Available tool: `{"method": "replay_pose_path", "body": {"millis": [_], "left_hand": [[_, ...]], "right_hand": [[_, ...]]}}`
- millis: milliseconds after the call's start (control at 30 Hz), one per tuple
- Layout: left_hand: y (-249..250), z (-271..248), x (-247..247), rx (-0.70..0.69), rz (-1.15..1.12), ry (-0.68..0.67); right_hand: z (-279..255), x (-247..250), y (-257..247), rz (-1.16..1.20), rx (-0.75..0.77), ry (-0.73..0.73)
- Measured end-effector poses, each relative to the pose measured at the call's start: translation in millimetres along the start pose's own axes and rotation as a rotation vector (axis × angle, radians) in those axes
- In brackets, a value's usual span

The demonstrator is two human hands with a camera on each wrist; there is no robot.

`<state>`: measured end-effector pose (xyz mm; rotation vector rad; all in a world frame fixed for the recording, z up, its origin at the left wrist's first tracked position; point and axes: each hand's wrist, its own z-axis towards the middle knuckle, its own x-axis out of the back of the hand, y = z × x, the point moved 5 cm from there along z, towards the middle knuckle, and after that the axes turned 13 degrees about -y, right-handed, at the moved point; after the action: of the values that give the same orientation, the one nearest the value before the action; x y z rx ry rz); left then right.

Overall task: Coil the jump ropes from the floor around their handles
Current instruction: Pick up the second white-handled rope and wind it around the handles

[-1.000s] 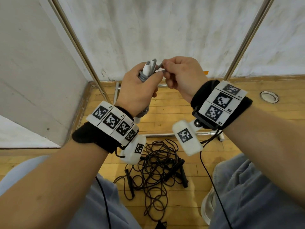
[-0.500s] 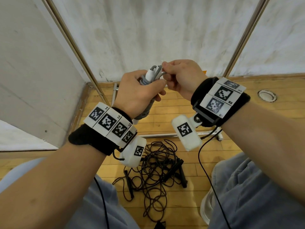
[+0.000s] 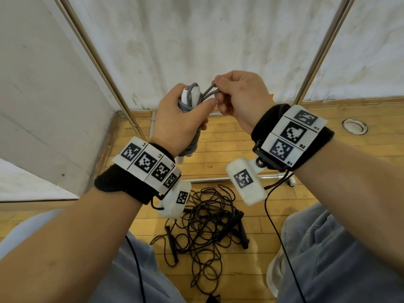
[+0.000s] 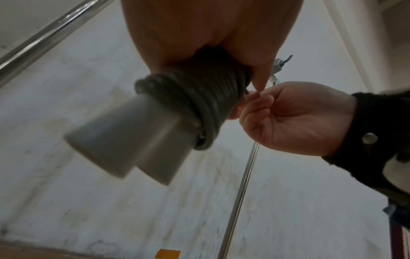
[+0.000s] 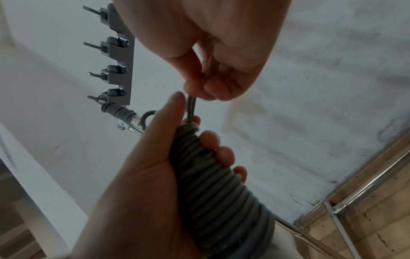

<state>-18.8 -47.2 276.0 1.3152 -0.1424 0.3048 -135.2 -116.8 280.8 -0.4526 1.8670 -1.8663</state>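
My left hand (image 3: 181,119) grips two white handles (image 4: 131,147) held side by side, with grey rope (image 5: 213,177) coiled tightly round them. The handle tips (image 3: 191,95) stick up above my fist. My right hand (image 3: 238,95) pinches a short loop of the grey rope (image 3: 209,91) just right of the handle tops, thumb and forefinger closed on it. A tangle of black jump ropes (image 3: 207,219) with black handles (image 3: 241,228) lies on the wooden floor between my knees.
A white wall stands ahead, with slanted metal poles (image 3: 98,62) at left and right. A metal bar (image 3: 220,179) lies on the floor behind the tangle. A hook rack (image 5: 117,57) carrying a coiled grey rope (image 5: 118,113) hangs on the wall. A round floor fitting (image 3: 354,126) sits right.
My right hand has drawn the grey loop a little to the right, away from the handle tops. Both hands sit slightly lower in the view.
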Motion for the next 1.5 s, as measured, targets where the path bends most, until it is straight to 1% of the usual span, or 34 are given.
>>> {"method": "replay_pose_path", "body": {"millis": [67,200,267,433,533,667,800,900,1000,1100,1200,1267,1433,1500], "left_hand": [[-1.1,0.0,-0.6,0.033,0.017,0.008],[-3.7,0.0,-3.2,0.092,0.03,-0.037],[-3.6,-0.1,-4.3,0.099,0.027,-0.057],[-6.9,-0.9,-4.0,0.104,-0.037,-0.054],[-8.3,-0.1,0.3,0.091,-0.067,-0.051],[-8.8,1.2,7.8,0.089,-0.016,-0.009],[0.6,4.4,8.5,0.067,-0.011,0.048],[12.1,6.3,7.2,0.045,-0.04,0.094],[27.1,8.9,8.8,0.003,-0.042,0.16],[50.9,14.4,11.5,-0.068,0.03,0.197],[80.3,24.5,15.2,-0.124,0.113,0.166],[100.0,32.9,20.6,-0.131,0.161,0.154],[153.8,57.2,31.1,-0.127,0.266,0.067],[175.1,66.3,35.4,-0.139,0.271,0.072]], "right_hand": [[0.4,3.0,1.0,-0.044,-0.005,0.033],[3.1,8.6,4.9,-0.076,-0.054,0.063],[4.2,10.3,5.2,-0.077,-0.071,0.065],[7.5,13.7,3.5,-0.09,-0.084,0.068],[9.1,11.7,3.9,-0.073,-0.062,0.032],[5.6,5.4,5.3,0.032,-0.009,-0.055],[1.0,-8.6,-1.5,-0.028,0.059,-0.099],[-1.7,-8.9,-16.8,-0.056,0.12,-0.068],[-6.2,-6.9,-37.8,-0.1,0.192,-0.068],[-9.7,-5.3,-61.4,-0.191,0.24,-0.053],[-11.3,-3.8,-91.6,-0.272,0.294,-0.028],[-11.9,-3.5,-115.1,-0.314,0.34,-0.006],[-14.0,-1.4,-168.0,-0.295,0.423,0.039],[-15.3,-1.4,-187.6,-0.292,0.455,0.028]]}}
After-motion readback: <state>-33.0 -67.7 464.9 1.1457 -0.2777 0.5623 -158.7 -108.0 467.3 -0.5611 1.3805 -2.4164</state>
